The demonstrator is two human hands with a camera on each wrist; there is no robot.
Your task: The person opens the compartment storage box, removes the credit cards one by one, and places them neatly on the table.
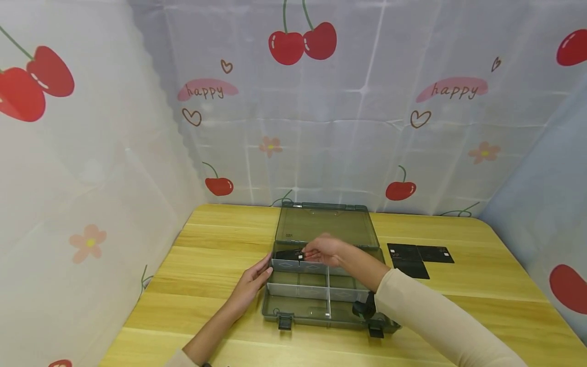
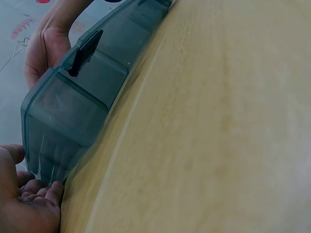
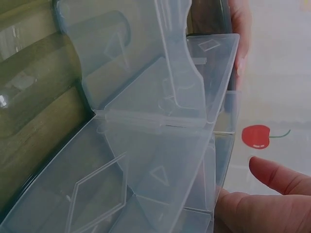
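A translucent green compartment box (image 1: pixel 298 322) lies with its lid (image 1: pixel 325 224) raised at the back. My left hand (image 1: pixel 251 281) grips its left end; in the left wrist view the fingers (image 2: pixel 41 194) curl at the bottom corner, with the thumb on the edge above. A black card (image 1: pixel 289 255) with a small white square lies in the back left compartment. My right hand (image 1: pixel 324 250) reaches into that compartment, fingertips right at the card's right end. Its thumb (image 3: pixel 272 174) sticks out straight in the right wrist view, while its fingers are partly hidden behind clear dividers (image 3: pixel 160 145).
Three more black cards (image 1: pixel 410 259) lie right of the box on the wooden table (image 1: pixel 220 234). Two black latches (image 1: pixel 285 322) hang at the box's front. A curtain (image 1: pixel 321 127) with cherry prints stands behind the table's far edge.
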